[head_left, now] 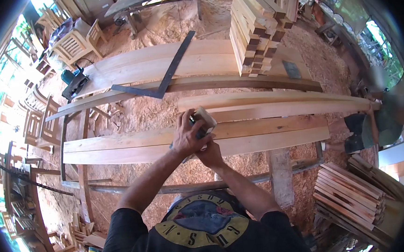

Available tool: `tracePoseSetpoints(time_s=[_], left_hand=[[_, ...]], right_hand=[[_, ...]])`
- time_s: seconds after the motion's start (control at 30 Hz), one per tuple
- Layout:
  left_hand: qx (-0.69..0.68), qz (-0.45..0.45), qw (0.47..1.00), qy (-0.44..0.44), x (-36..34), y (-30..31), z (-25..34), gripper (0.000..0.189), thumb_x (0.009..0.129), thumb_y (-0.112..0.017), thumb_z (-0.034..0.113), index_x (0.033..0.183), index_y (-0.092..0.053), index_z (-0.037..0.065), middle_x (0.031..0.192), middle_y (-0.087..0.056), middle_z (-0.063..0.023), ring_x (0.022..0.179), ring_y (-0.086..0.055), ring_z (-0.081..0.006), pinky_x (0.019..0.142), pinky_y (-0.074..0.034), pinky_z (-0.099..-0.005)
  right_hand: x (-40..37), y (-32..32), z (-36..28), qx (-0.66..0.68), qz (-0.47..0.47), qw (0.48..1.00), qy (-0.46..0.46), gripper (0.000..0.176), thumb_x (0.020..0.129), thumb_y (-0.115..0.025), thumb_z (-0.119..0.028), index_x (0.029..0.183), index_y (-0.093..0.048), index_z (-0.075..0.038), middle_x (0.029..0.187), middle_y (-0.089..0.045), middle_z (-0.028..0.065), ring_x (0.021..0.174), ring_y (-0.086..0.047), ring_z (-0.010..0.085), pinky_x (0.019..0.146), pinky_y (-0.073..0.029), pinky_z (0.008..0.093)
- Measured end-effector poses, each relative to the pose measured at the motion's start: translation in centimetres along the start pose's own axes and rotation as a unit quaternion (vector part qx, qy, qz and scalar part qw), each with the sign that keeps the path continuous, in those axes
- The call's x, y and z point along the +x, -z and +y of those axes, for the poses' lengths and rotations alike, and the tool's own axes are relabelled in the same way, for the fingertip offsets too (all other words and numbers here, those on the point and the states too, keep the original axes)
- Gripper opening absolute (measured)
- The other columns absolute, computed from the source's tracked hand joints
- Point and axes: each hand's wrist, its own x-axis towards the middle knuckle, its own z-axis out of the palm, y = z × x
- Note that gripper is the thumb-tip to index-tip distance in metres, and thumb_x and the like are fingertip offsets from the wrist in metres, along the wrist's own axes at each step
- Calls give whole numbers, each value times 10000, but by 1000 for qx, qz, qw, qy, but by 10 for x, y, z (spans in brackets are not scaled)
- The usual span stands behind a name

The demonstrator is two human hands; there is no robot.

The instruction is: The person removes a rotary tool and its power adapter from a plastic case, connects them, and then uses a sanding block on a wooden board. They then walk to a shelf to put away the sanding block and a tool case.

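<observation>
My left hand (186, 137) is closed around a small boxy object (205, 119) with a pale end and darker sides; I cannot tell its kind. Close against it from below, my right hand (210, 156) has its fingers curled at the object's lower end. Both hands are above a long pair of light wooden boards (109, 146) laid across supports. Just beyond them, another long board (266, 110) runs off to the right.
A large metal framing square (172, 69) rests across a wide board and a dark beam. A teal power tool (72, 81) sits at its left end. Stacked timber (256, 33) stands at right. A person (384, 118) is at the far right, near piled slats (347, 193). Wood shavings cover the floor.
</observation>
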Motion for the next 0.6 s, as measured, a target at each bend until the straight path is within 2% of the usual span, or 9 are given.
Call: tracePoseSetpoints(time_s=[0.03,0.13,0.23,0.33,0.37,0.47,0.6], left_hand=[[51,4,998,-31,3,8,1,590,676,-889,437,1133,-706,112,1440,-439,-245,1261,-518,-470,1121,-376,-579],[41,-5,998,-57,9,19,-1,573,679,-869,423,1133,-710,112,1355,-541,-189,1268,-519,-417,1139,-324,-585],[-4,-84,989,-119,15,15,-19,559,739,-828,435,1156,-697,85,1260,-612,-158,1238,-538,-395,1124,-341,-586],[-54,-81,986,-139,25,14,-26,528,755,-818,408,1131,-698,57,1120,-664,-141,1158,-586,-370,1082,-376,-547],[-49,-104,984,-135,33,21,-21,519,750,-823,400,1124,-700,62,1100,-669,-131,1116,-605,-365,1058,-392,-538],[-43,-151,978,-135,42,26,-16,494,753,-829,392,1111,-708,73,1075,-674,-114,1067,-629,-350,1019,-411,-533],[-50,-158,974,-151,48,26,-15,418,779,-827,380,1033,-716,67,1015,-681,-107,1007,-658,-336,998,-438,-515]], right_hand=[[0,-1,-2,-8,8,1000,3,599,803,-857,-330,1197,-557,8,966,-746,197,960,-743,375,814,-592,437],[5,1,-10,3,21,1000,8,567,788,-854,-306,1157,-557,7,904,-736,177,882,-745,362,776,-589,435],[12,6,-8,-1,24,1000,11,534,786,-828,-266,1161,-558,2,866,-721,165,835,-739,345,754,-584,431],[18,0,3,8,32,999,19,489,813,-766,-241,1191,-558,-11,890,-720,177,852,-734,354,759,-581,431],[22,-7,22,-30,43,998,47,478,827,-734,-237,1212,-557,-17,921,-721,191,873,-731,367,771,-579,442],[21,3,4,-31,5,999,-42,583,808,-739,-297,1273,-521,-19,945,-727,197,905,-728,389,799,-581,463],[22,14,-11,-28,7,998,-62,574,822,-726,-295,1280,-510,-24,949,-724,201,914,-721,404,805,-576,480]])
